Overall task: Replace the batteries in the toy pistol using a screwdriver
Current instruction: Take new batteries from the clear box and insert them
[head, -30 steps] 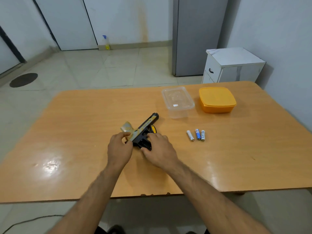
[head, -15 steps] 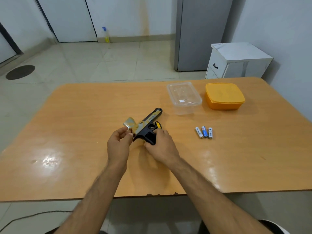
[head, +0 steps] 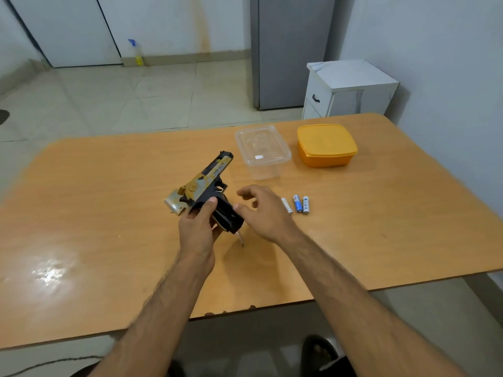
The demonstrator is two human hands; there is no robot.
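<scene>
The black and gold toy pistol [head: 206, 183] is lifted off the wooden table [head: 381, 213], barrel pointing away to the upper right. My left hand [head: 198, 229] grips it around the black handle. My right hand [head: 261, 210] hovers just right of the handle with fingers loosely spread, holding nothing. A thin metal screwdriver tip [head: 240, 239] pokes out on the table below the handle; the remainder is hidden. Three small batteries [head: 296, 204] lie side by side on the table to the right of my right hand.
A clear plastic container [head: 262, 151] and an orange lidded box [head: 326, 145] stand at the table's far side. Beyond the table are a white cabinet [head: 351, 89], a grey fridge [head: 288, 50] and a spray bottle [head: 137, 53] by the wall.
The pistol has been raised from the table and now sits in my left hand alone. My right hand has let go of it and drawn off to the right.
</scene>
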